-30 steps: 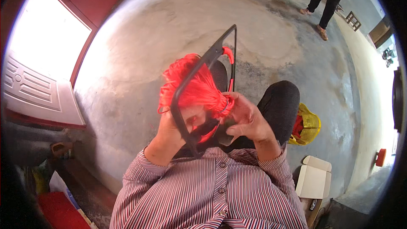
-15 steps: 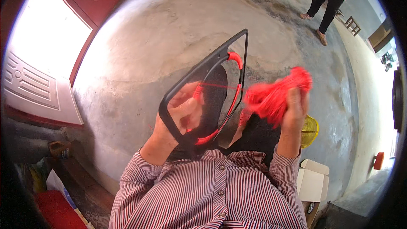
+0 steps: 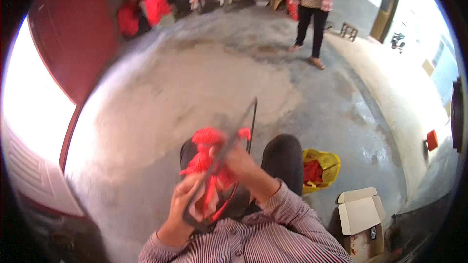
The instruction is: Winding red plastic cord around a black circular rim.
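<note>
My left hand is closed on the lower corner of a black rectangular frame, held tilted above my lap. Inside it runs a curved black rod with red wrapping. My right hand reaches in from the right across the frame, its fingers smeared by motion at a loose bundle of red yarn. That bundle hangs on the left side of the frame, close above my left fingers. Red strands also trail down between both hands.
A yellow bag with red material inside stands right of my knee. An open cardboard box lies at the lower right. Farther off, a person stands near a small stool. A red door is at left.
My right hand has carried the yarn leftward, to the frame's other side. The frame has dropped lower and the view has tipped up, showing more of the room.
</note>
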Motion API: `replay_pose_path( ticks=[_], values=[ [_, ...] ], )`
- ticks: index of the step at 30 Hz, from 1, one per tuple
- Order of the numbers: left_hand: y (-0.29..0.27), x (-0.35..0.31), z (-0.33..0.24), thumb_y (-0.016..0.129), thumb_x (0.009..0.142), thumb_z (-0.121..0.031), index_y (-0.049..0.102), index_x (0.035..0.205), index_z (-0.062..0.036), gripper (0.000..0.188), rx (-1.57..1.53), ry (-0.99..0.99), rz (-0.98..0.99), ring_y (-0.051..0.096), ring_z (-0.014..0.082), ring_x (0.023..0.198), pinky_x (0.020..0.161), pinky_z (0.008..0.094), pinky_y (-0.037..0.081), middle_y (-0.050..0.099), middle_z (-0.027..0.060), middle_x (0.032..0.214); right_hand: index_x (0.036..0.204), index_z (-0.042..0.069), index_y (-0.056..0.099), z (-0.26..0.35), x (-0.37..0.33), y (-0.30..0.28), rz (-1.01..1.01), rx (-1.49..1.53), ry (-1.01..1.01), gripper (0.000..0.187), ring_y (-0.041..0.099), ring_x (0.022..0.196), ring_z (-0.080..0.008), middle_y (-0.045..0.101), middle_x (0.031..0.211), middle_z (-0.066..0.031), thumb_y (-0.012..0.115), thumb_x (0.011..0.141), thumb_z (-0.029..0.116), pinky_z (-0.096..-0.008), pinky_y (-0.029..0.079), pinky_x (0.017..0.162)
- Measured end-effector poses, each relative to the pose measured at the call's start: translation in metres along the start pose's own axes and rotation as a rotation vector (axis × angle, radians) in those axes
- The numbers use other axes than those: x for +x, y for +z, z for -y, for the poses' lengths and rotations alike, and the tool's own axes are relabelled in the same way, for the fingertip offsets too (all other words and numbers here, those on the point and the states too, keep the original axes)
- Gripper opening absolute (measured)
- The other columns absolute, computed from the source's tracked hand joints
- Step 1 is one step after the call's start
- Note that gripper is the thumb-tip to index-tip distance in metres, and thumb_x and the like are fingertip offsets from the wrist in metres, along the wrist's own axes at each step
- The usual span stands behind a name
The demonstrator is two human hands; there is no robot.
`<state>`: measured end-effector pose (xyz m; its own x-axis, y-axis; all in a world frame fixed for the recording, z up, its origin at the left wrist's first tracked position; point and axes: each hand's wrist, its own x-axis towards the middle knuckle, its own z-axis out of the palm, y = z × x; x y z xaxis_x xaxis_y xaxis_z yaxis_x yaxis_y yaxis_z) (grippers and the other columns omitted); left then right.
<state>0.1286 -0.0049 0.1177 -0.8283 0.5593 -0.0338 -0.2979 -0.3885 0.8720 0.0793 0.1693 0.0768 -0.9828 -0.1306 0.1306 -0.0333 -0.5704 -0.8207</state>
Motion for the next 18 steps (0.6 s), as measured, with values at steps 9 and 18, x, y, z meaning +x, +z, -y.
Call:
replay_pose_path(
  ticks=[9, 18],
  values=[
    [-0.029, 0.014, 0.023, 0.050, 0.085, -0.042, 0.047, 0.121, 0.0029, 0.058, -0.595, -0.272, 0.255, 0.059, 0.0352, 0.080, 0.056, 0.0414, 0.048, 0.059, 0.0222, 0.101, 0.117, 0.003, 0.060, -0.004, 0.002, -0.011, 0.409, -0.418, -0.438, 0.031, 0.058, 0.095, -0.0141, 0.064, 0.106, -0.0074, 0.058, 0.091, 0.020, -0.0289, 0.045, 0.087],
    [-0.092, 0.099, 0.054, 0.068, 0.071, -0.041, 0.053, 0.122, -0.0112, 0.061, -0.734, -0.423, 0.051, 0.043, 0.0181, 0.055, 0.037, 0.0281, 0.035, 0.057, 0.0166, 0.087, 0.120, 0.001, 0.059, -0.068, -0.061, -0.101, -0.115, -0.894, 0.485, 0.041, 0.058, 0.106, -0.0182, 0.063, 0.115, -0.0092, 0.062, 0.091, 0.029, -0.0302, 0.043, 0.094]
  ],
)
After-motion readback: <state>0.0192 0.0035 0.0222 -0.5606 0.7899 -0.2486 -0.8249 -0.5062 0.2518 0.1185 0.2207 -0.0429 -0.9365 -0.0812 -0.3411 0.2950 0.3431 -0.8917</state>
